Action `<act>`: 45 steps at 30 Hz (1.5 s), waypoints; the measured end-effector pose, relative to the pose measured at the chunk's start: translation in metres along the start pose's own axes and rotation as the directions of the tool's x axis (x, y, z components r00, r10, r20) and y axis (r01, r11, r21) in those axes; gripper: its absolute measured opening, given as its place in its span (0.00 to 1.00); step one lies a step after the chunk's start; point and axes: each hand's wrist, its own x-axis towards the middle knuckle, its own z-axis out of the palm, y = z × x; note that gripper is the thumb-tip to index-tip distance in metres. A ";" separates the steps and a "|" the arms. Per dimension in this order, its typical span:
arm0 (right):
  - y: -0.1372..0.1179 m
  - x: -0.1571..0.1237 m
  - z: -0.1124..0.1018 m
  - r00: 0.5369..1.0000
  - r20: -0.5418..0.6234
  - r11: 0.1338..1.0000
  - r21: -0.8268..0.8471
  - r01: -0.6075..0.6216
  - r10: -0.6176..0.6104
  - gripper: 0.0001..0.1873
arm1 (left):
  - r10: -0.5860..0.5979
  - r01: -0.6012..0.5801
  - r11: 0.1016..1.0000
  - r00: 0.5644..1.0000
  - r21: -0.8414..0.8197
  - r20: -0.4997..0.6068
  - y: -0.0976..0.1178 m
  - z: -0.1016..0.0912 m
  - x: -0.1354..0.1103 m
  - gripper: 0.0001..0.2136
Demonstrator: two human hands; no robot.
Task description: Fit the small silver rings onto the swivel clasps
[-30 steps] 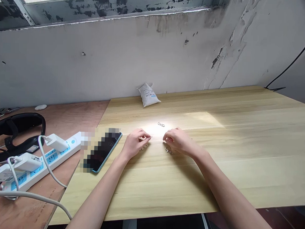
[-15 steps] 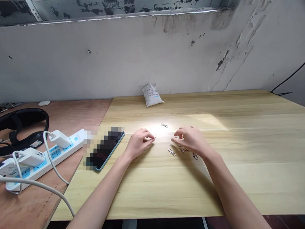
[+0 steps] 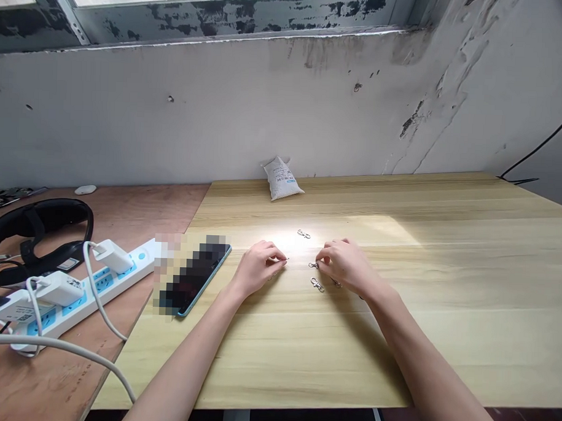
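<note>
My left hand [image 3: 257, 272] rests on the light wooden table [image 3: 397, 313] with its fingers curled in a pinch on a small metal ring, too small to see well. My right hand [image 3: 346, 265] lies just to the right, fingers pinched on a small metal clasp [image 3: 313, 265] at its fingertips. Another clasp [image 3: 317, 285] lies on the table below that hand, and a third [image 3: 303, 234] sits a little farther back in the bright patch of light. More small metal pieces are partly hidden under my right hand.
A phone [image 3: 196, 275] lies left of my left hand. A white power strip [image 3: 75, 289] with chargers and cables and a black headset [image 3: 35, 232] sit on the brown table at left. A small white bag [image 3: 282, 180] leans by the wall.
My right hand drew back toward my left and now pinches a clasp. The left hand stays put. The camera tilted slightly, shifting the scene down.
</note>
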 end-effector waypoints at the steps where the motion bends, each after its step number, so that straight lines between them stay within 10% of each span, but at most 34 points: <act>1: 0.000 -0.001 0.000 1.000 -0.010 1.000 0.009 0.019 -0.019 0.13 | 0.002 -0.002 1.000 1.000 0.000 -0.002 0.000 0.000 0.000 0.04; 12: -0.004 0.003 0.014 0.999 -0.032 0.999 -0.013 0.039 -0.039 0.07 | 0.024 -0.024 1.000 1.000 -0.004 0.001 -0.002 0.004 -0.001 0.04; 24: -0.018 0.011 0.033 0.889 -0.388 0.966 -0.013 0.259 -0.244 0.05 | 0.002 -0.006 0.994 0.999 -0.113 -0.037 -0.003 0.005 0.001 0.02; 45: -0.021 0.011 0.034 0.870 -0.430 0.966 -0.022 0.256 -0.241 0.03 | -0.038 0.025 0.989 0.996 -0.148 -0.087 0.008 0.000 0.002 0.03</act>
